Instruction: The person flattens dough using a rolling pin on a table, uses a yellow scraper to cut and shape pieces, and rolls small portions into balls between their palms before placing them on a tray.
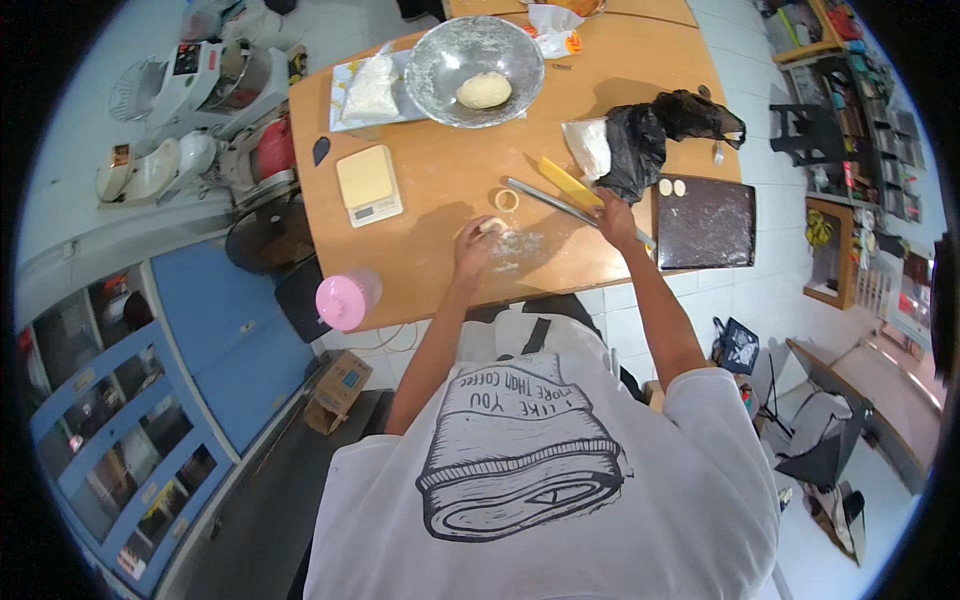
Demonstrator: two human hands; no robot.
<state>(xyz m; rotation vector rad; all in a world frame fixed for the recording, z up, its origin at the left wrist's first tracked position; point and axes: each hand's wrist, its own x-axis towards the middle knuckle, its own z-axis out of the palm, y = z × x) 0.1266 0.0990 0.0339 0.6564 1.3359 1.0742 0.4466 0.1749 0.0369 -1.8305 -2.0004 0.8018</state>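
My left hand (473, 240) is closed on a small pale dough piece (490, 226) beside a patch of flour (515, 245) on the wooden table (440, 170). A round pale ring (506, 201) lies just beyond it. My right hand (616, 216) is closed on the near end of a yellow strip (565, 178), over a long metal rod (543, 197) that lies slanting on the tabletop. To the right, a dark baking tray (706, 228) bears two small pale discs (672, 188). A digital scale with a pale yellow top (368, 185) sits to the left.
A steel bowl (440, 60) with dough (484, 90), flour bags (370, 87) and black plastic bags (634, 150) occupy the far side. A pink container (346, 298) stands at the near left. Mixers (160, 170) and a fan (262, 240) are left of the table, shelving (850, 120) right.
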